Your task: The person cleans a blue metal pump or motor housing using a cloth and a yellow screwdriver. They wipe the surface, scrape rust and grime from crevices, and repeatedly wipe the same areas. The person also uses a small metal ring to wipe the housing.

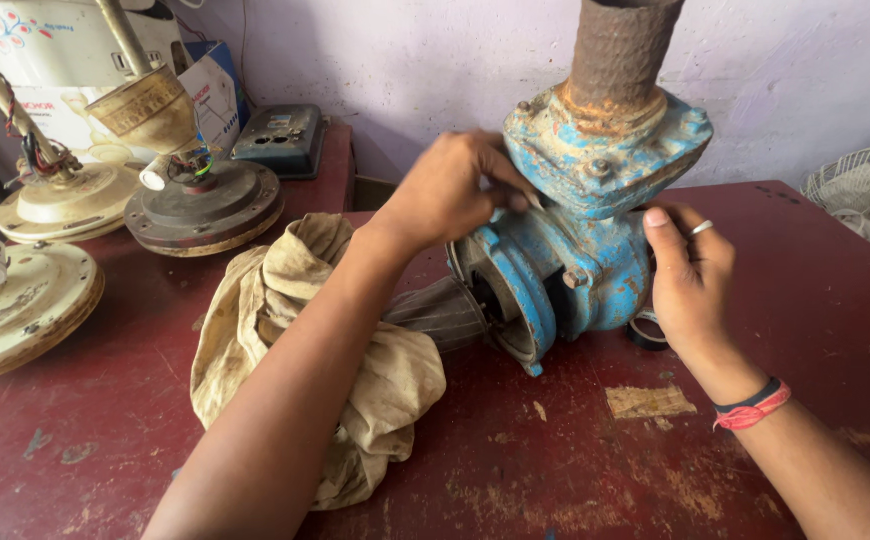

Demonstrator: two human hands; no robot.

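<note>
1. Blue water pump (585, 250), paint chipped and rusty, lies on the dark red table (575, 470), near the middle. A rusted pipe stub (620, 45) rises from its top flange.
2. Left hand (450, 190) reaches over the pump's upper left; fingers curled, tips pinched together at the flange edge. What they pinch is too small to tell.
3. Right hand (690, 275) braces the pump's right side, thumb flat on the casing, fingers curled behind. Ring on 1 finger, red band at wrist.
4. Dirty beige cloth (295, 340) bunched under the left forearm, touching the pump's ribbed grey end (440, 312).
5. 3 ceiling fan motors (200, 205) stand far left.
</note>
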